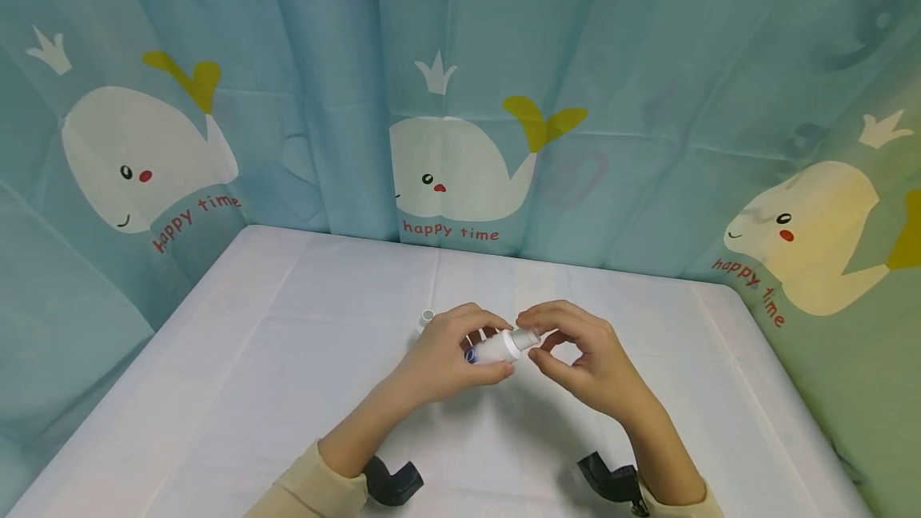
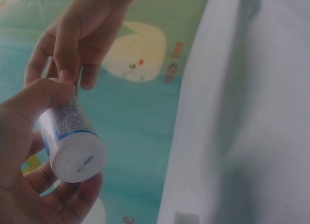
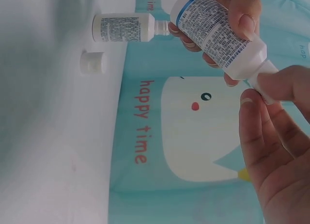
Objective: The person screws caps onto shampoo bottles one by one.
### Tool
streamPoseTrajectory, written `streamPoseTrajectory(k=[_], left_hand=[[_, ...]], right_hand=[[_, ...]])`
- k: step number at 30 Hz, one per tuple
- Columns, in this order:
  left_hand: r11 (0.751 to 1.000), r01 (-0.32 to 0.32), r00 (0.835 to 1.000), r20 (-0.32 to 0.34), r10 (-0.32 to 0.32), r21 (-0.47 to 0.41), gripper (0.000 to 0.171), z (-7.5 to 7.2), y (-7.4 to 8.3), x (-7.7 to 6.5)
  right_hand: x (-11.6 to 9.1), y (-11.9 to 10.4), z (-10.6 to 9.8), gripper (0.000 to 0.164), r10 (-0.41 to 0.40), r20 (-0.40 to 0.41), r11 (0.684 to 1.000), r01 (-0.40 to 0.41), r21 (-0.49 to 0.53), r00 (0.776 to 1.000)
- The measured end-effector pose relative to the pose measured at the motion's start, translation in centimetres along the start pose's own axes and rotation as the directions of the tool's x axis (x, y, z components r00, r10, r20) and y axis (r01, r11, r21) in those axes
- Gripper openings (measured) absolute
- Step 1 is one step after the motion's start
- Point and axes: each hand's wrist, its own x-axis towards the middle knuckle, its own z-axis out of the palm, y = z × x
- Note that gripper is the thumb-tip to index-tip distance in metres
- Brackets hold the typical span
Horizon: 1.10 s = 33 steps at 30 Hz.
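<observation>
A white bottle (image 1: 496,348) with a printed label is held tilted above the table, its flat base (image 2: 80,158) showing in the left wrist view. My left hand (image 1: 449,354) grips the bottle's body between thumb and fingers. At the other end, my right hand (image 1: 586,358) pinches the small white cap (image 3: 261,83) between thumb and fingertips. A second labelled bottle (image 3: 123,27) stands upright on the table with its neck uncovered, partly hidden behind my left hand in the head view. Beside it sits a loose white cap (image 3: 92,62).
The table (image 1: 288,390) has a white cover. Behind and around it hangs a blue-green curtain (image 1: 331,102) printed with whales. Black wrist mounts (image 1: 392,482) show at both sleeves.
</observation>
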Motion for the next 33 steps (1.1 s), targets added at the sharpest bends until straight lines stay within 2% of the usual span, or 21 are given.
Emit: streamPoseTrajectory(k=[16, 23, 33], left_hand=[[1.000, -0.009, 1.000, -0.012, 0.009, -0.005, 0.034, -0.02, -0.05, -0.01], [1.000, -0.016, 1.000, -0.002, 0.016, 0.009, 0.035, -0.06, -0.03, 0.02], [1.000, -0.018, 1.000, 0.004, 0.018, 0.002, 0.036, 0.06, 0.03, -0.01]], right_hand=[[-0.20, 0.32, -0.08, 0.038, 0.035, 0.009, 0.999, -0.035, -0.024, 0.999], [-0.15, 0.23, -0.02, 0.042, 0.017, -0.005, 0.999, -0.017, -0.038, 1.000], [-0.17, 0.56, 0.15, 0.040, -0.037, -0.017, 0.999, 0.037, -0.034, 0.999]])
